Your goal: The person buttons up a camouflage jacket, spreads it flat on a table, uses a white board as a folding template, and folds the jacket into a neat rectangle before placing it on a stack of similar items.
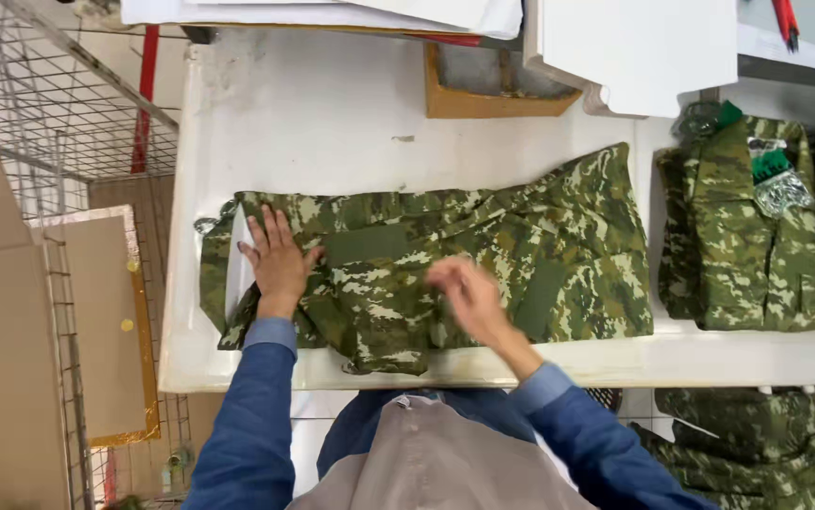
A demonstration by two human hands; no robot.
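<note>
Camouflage garment [445,260] is lying across the white counter [332,123] as I'm pinning it flat-palmed with my left hand [278,264], right hand [469,297] blurring, grip unreadable, likely dragging folds crooked off the near edge.

A green, tan and dark brown camouflage-patterned cloth garment [445,274] lies on a plain white table top [332,123]. A folded camouflage garment [743,236] in the same greens carries a bright green and silver tag [774,179]. The person's shirt sleeves [256,406] are blue, the apron [436,463] grey-beige.
</note>
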